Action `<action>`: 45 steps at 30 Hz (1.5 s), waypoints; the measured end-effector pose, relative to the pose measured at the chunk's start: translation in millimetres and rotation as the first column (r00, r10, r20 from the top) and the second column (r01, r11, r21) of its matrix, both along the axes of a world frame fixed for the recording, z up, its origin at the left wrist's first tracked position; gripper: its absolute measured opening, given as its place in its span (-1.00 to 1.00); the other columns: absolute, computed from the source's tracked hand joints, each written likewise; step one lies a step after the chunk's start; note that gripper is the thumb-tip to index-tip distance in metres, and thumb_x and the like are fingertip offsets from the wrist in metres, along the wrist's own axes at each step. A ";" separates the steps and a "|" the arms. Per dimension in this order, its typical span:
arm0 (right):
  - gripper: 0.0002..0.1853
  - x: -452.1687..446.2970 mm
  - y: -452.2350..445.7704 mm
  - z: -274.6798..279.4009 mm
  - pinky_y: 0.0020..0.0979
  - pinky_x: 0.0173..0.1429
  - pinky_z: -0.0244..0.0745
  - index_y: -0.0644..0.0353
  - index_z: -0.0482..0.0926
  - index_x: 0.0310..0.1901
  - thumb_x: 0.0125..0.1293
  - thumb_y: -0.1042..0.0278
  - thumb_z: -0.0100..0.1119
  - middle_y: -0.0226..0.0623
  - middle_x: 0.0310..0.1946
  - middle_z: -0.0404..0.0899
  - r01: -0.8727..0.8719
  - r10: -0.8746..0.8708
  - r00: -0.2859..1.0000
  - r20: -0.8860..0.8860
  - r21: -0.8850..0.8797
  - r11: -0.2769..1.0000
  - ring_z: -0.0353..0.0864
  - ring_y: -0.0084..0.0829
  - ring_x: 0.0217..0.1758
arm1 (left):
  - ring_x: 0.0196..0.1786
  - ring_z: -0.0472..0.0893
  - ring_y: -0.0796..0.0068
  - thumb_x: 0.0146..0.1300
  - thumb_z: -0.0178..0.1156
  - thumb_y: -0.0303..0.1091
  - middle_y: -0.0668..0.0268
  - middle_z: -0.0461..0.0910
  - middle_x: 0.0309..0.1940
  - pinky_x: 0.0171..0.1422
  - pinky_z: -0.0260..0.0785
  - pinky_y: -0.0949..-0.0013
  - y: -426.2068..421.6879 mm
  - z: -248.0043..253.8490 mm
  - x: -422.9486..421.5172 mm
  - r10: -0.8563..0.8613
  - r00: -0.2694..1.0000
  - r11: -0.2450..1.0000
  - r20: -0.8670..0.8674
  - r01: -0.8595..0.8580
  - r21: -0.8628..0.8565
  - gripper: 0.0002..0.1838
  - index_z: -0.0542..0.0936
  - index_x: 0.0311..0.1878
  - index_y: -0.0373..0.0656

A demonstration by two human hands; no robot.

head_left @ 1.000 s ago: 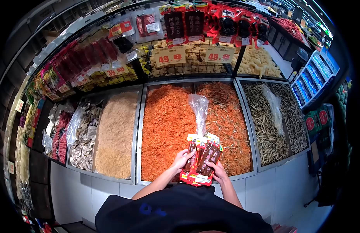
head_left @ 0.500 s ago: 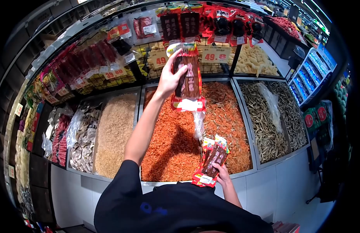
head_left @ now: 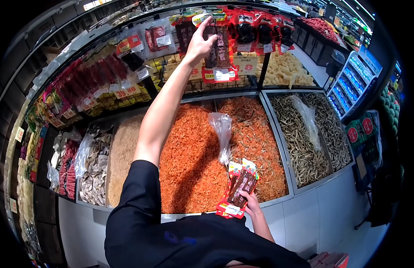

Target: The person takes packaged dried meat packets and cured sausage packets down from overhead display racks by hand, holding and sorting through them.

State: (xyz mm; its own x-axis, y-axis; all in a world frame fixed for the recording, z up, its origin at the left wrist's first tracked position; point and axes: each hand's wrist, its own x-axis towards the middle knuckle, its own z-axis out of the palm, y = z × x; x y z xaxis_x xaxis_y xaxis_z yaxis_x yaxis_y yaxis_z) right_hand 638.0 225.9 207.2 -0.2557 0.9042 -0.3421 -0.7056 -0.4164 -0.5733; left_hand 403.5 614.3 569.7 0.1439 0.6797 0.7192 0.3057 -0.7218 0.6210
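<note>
My left hand (head_left: 200, 45) is raised at the hanging rack, its fingers closed on the upper left side of a red packet of dark brown strips (head_left: 217, 49). That packet hangs upright in front of the rack, beside another dark packet (head_left: 184, 36). Low down, near my body, my right hand (head_left: 251, 203) grips a small stack of similar packets (head_left: 241, 190), tilted over the front edge of the orange dried shrimp. Whether the raised packet's top is on a hook cannot be made out.
Dried shrimp (head_left: 189, 156) fills the middle bin, with a clear plastic bag (head_left: 221, 134) on it. Small dried fish (head_left: 292, 147) lie in the right bin. Red bags (head_left: 246, 33) hang right of the raised packet. A metal rim (head_left: 276, 147) divides the bins.
My left hand left the stack with one packet and moved up and forward to the rack. My right hand still grips the other packets near my body. The view has shifted slightly.
</note>
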 end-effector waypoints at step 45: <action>-0.62 1.4 -1.3 -19.8 -0.30 0.11 0.61 0.29 0.43 0.14 0.28 0.55 0.19 -0.26 -0.05 0.59 -0.001 0.003 1.000 0.030 -0.067 0.998 0.64 -0.39 -0.02 | 0.18 0.56 0.28 0.39 0.14 -0.19 0.11 0.57 0.14 0.30 0.41 0.17 -122.6 -240.2 19.9 -0.129 0.970 0.812 -0.206 -0.016 -0.583 -0.50 0.41 0.31 -0.21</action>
